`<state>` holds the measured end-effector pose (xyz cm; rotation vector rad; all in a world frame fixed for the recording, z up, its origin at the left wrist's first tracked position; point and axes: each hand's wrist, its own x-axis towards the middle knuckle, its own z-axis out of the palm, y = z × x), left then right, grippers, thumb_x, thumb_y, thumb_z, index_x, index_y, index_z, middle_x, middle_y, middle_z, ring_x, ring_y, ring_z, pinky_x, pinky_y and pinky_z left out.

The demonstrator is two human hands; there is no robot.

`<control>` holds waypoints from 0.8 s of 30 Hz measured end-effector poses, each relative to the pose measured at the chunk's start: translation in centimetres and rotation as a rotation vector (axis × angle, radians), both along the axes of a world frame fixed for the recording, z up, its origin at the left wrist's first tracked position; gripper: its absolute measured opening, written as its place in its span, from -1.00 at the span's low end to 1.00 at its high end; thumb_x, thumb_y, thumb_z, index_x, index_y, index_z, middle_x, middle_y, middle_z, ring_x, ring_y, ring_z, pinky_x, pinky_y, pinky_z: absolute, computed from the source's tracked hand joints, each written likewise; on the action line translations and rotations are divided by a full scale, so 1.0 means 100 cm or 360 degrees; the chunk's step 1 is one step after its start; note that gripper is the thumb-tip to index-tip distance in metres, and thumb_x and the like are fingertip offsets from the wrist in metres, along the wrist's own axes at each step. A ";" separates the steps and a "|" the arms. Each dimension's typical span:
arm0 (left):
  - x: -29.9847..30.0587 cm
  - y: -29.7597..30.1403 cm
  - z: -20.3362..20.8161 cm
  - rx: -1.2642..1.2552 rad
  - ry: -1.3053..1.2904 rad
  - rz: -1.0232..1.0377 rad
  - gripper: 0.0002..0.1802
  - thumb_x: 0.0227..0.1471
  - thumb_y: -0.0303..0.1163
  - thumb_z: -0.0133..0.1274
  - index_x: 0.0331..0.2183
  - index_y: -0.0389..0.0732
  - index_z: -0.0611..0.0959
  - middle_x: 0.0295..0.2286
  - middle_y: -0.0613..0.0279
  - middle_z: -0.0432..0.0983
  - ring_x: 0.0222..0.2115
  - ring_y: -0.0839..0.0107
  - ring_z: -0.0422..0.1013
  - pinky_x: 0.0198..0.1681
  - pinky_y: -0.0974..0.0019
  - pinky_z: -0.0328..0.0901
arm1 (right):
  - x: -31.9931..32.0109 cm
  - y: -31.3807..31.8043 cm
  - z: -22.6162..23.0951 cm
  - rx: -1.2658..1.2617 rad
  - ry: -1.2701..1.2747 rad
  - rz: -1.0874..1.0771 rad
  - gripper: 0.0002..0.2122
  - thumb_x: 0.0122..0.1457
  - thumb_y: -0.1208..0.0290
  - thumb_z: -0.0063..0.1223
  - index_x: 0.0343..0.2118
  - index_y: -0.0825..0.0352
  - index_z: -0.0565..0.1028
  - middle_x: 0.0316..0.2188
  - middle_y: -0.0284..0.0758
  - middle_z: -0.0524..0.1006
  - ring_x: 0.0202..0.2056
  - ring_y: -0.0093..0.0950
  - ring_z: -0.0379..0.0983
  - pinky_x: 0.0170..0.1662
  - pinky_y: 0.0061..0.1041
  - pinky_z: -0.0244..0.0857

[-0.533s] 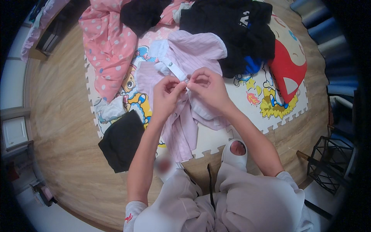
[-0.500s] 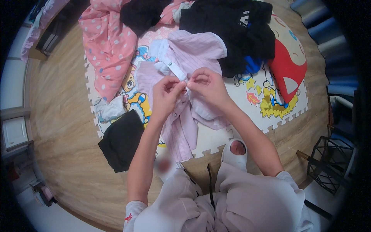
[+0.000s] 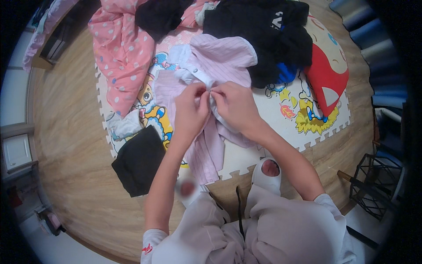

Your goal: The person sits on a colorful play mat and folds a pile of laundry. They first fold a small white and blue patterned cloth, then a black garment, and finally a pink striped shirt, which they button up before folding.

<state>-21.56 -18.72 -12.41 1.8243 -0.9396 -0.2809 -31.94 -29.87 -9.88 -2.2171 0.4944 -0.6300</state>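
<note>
Underneath everything, a wood-look floor [image 3: 74, 145] carries a cartoon-printed foam mat [image 3: 241, 160] with notched edges. Black clothes [image 3: 263, 44] with a blue patch lie heaped at one o'clock. From twelve o'clock down to the centre, a pale pink striped shirt [image 3: 222, 53] with a white collar is spread on the mat, its lower part reaching six o'clock. Pink polka-dot bedding [image 3: 123, 57] sits between ten and eleven, a red cushion [image 3: 323, 81] at two, and a folded black cloth [image 3: 138, 163] at eight. The left hand [image 3: 192, 103] and right hand [image 3: 237, 105] meet just above centre, thumbs and fingers clamped together on the shirt's white front band; the exact bit pinched is too small to tell. Near eleven o'clock from them, a small button [image 3: 195, 70] shows on the band.
</note>
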 end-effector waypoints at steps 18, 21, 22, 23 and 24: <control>-0.027 0.045 -0.029 0.0198 0.0087 0.0112 -0.78 -0.10 -0.44 0.25 -0.44 -0.30 0.53 -0.51 0.12 0.47 -0.53 0.33 0.44 -0.43 0.32 0.33 | -0.035 -0.005 -0.023 0.0532 0.0023 0.0153 -0.65 -0.02 0.43 0.26 -0.15 0.42 0.49 -0.35 -0.25 0.56 -0.41 -0.48 0.51 -0.30 -0.54 0.41; -0.034 0.043 -0.039 0.0196 -0.0160 0.0117 -0.79 -0.11 -0.45 0.22 -0.40 -0.28 0.53 -0.46 0.09 0.44 -0.47 0.17 0.44 -0.40 0.24 0.33 | -0.029 0.009 -0.035 0.0107 -0.0070 0.0135 -0.69 -0.07 0.45 0.25 -0.24 0.43 0.49 -0.37 -0.18 0.53 -0.42 -0.31 0.50 -0.27 -0.43 0.41; -0.036 0.039 -0.041 0.0157 -0.0229 0.0153 -0.80 -0.10 -0.44 0.21 -0.39 -0.29 0.54 -0.45 0.09 0.45 -0.46 0.17 0.44 -0.39 0.23 0.33 | -0.026 0.010 -0.037 0.0081 -0.0098 0.0105 -0.72 -0.09 0.46 0.24 -0.29 0.42 0.47 -0.39 -0.14 0.53 -0.41 -0.19 0.49 -0.24 -0.36 0.41; -0.037 0.036 -0.041 0.0117 -0.0297 0.0190 -0.80 -0.09 -0.44 0.21 -0.39 -0.29 0.54 -0.44 0.08 0.45 -0.45 0.16 0.44 -0.39 0.23 0.33 | -0.024 0.010 -0.040 0.0131 -0.0045 0.0098 -0.73 -0.07 0.47 0.23 -0.29 0.42 0.47 -0.40 -0.15 0.54 -0.40 -0.23 0.50 -0.24 -0.39 0.41; -0.037 0.034 -0.042 0.0130 -0.0266 0.0197 -0.80 -0.08 -0.45 0.20 -0.37 -0.29 0.54 -0.44 0.08 0.46 -0.45 0.15 0.45 -0.39 0.22 0.33 | -0.021 0.009 -0.044 0.0181 0.0008 0.0090 -0.74 -0.05 0.48 0.22 -0.28 0.42 0.48 -0.40 -0.17 0.55 -0.40 -0.27 0.52 -0.25 -0.42 0.42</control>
